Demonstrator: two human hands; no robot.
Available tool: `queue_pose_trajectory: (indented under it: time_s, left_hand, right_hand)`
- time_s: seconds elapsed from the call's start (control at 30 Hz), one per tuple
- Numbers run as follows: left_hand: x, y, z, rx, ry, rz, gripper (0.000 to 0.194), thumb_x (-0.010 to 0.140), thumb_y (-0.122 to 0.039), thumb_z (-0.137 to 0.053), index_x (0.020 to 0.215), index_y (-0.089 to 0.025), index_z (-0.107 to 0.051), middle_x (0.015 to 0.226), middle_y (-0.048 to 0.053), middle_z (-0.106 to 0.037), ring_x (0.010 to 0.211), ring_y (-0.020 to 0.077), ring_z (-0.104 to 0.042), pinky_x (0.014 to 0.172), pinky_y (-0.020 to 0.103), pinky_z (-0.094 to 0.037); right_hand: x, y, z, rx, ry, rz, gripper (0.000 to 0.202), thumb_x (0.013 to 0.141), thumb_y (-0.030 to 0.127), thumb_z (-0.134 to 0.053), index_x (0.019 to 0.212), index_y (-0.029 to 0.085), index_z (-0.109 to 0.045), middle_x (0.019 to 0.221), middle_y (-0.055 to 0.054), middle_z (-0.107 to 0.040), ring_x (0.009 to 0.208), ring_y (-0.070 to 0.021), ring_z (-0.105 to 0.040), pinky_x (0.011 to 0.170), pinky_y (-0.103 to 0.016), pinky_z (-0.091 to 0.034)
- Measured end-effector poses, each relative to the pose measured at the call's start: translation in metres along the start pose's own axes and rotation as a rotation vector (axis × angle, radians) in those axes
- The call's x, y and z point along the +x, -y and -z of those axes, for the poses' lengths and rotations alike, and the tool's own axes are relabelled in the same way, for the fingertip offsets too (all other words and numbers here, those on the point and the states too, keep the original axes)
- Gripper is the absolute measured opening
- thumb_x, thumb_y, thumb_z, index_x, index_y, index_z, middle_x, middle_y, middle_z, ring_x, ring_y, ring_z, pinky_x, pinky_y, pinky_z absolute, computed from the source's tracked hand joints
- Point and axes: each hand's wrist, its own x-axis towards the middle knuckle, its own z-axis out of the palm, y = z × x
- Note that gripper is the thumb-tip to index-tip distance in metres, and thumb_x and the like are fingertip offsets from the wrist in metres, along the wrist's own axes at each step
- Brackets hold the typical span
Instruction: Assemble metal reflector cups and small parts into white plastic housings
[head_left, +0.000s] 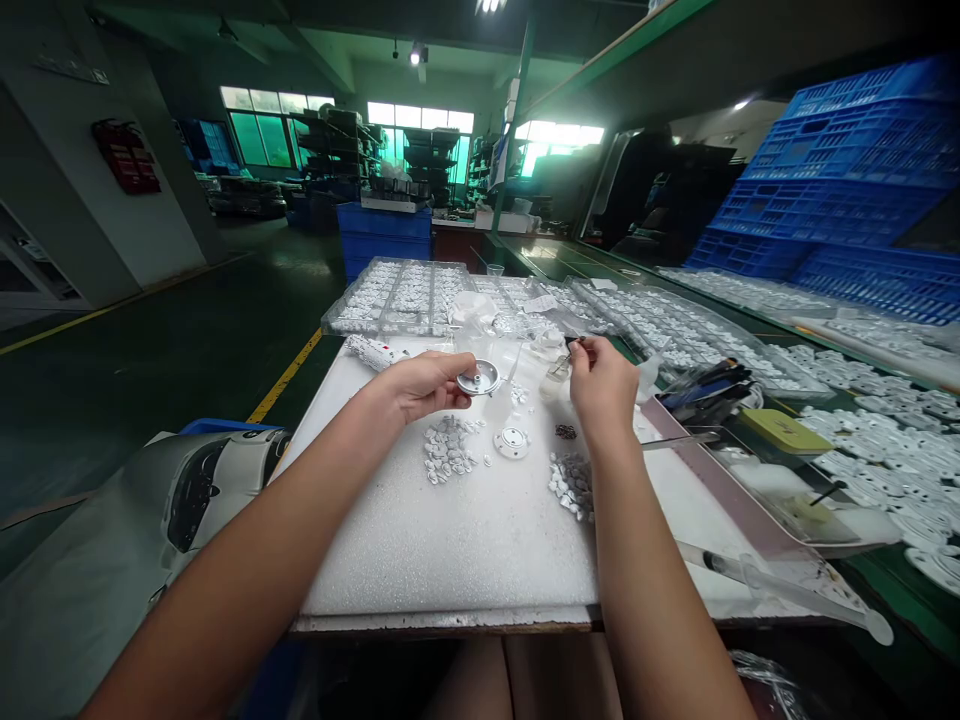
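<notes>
Near the centre of the frame, the left hand [431, 385] held a round metal disc [478, 378] by its edge, with the thumb on top and the other fingers closed at the side and below. The disc was tilted a little, above the white foam sheet [450, 560], and its middle had a small raised hub. To the right of centre, the right hand [606, 385] had its fingers bent and closed together at the tips; whether some small piece was between them, I could not tell. Just beside this hand, on its left in the frame, was a small clear bottle [556, 372].

Between the forearms, a white round part [512, 443] lay flat on the foam sheet. At its left was a pile of small grey pieces [448, 450], and at its right a small dark cluster [565, 432], with a second grey pile [571, 485] lower, partly hidden by the right forearm. At the lower right lay a syringe [757, 578]. In the upper right stood blue crates [847, 160], one above another.
</notes>
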Motion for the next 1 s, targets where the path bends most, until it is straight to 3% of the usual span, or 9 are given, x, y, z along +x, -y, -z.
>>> queue_pose_trajectory:
  time_s: [0.13,0.23,0.37,0.43,0.57,0.7,1.0]
  left_hand:
    - [-0.001,0.0,-0.001,-0.013,-0.004,0.034,0.016,0.068,-0.005,-0.069,0.067,-0.015,-0.057,0.072,0.003,-0.059,0.06,0.0079,-0.051,0.055,0.021,-0.049]
    - [-0.001,0.0,0.0,-0.006,-0.013,0.033,0.02,0.064,-0.008,-0.075,0.069,-0.016,-0.057,0.072,0.002,-0.058,0.062,0.0083,-0.051,0.058,0.023,-0.051]
    - [-0.001,0.0,0.001,0.004,-0.022,0.031,0.023,0.063,-0.011,-0.078,0.07,-0.016,-0.057,0.073,0.001,-0.058,0.063,0.0091,-0.052,0.059,0.024,-0.051]
    - [-0.001,0.0,0.001,0.007,-0.023,0.031,0.024,0.063,-0.011,-0.078,0.069,-0.017,-0.056,0.072,0.001,-0.058,0.062,0.0092,-0.052,0.06,0.025,-0.051]
    - [-0.001,0.001,-0.002,0.013,-0.014,0.03,0.025,0.062,-0.012,-0.079,0.069,-0.016,-0.056,0.072,0.0,-0.057,0.063,0.0096,-0.054,0.061,0.025,-0.052]
    - [-0.002,0.001,-0.006,0.022,-0.003,0.024,0.022,0.062,-0.012,-0.077,0.067,-0.016,-0.055,0.07,0.0,-0.057,0.063,0.0094,-0.055,0.061,0.024,-0.051]
    - [-0.004,0.0,-0.008,0.049,0.024,0.03,0.017,0.064,-0.012,-0.074,0.067,-0.016,-0.058,0.072,0.002,-0.06,0.066,0.011,-0.056,0.061,0.024,-0.051]
  right_hand:
    - [0.001,0.003,0.003,0.023,-0.065,0.03,0.034,0.094,0.044,-0.041,0.093,0.018,-0.063,0.083,-0.01,-0.068,0.077,-0.0256,-0.061,0.075,-0.04,-0.046]
    - [-0.002,0.016,0.013,0.088,-0.204,0.08,0.031,0.098,0.042,-0.038,0.096,0.019,-0.058,0.08,-0.009,-0.066,0.077,-0.026,-0.063,0.076,-0.042,-0.047]
    - [-0.023,0.046,0.026,0.505,-0.458,0.147,0.019,0.1,0.038,-0.042,0.095,0.022,-0.052,0.081,-0.004,-0.059,0.073,-0.0202,-0.064,0.073,-0.039,-0.051]
    - [-0.04,0.062,0.029,0.727,-0.508,0.205,0.012,0.101,0.033,-0.044,0.095,0.024,-0.05,0.085,-0.002,-0.057,0.069,-0.0157,-0.062,0.069,-0.035,-0.052]
    - [-0.067,0.078,0.024,0.813,-0.319,0.365,0.008,0.101,0.023,-0.046,0.098,0.023,-0.053,0.086,0.0,-0.061,0.068,-0.0109,-0.065,0.065,-0.029,-0.053]
    - [-0.074,0.074,0.018,0.813,-0.168,0.438,0.011,0.101,0.018,-0.045,0.104,0.023,-0.055,0.086,0.001,-0.063,0.072,-0.0107,-0.067,0.067,-0.028,-0.055]
    - [-0.073,0.07,0.019,0.75,-0.123,0.407,0.011,0.101,0.017,-0.046,0.103,0.023,-0.055,0.085,0.002,-0.062,0.074,-0.0091,-0.066,0.07,-0.026,-0.054]
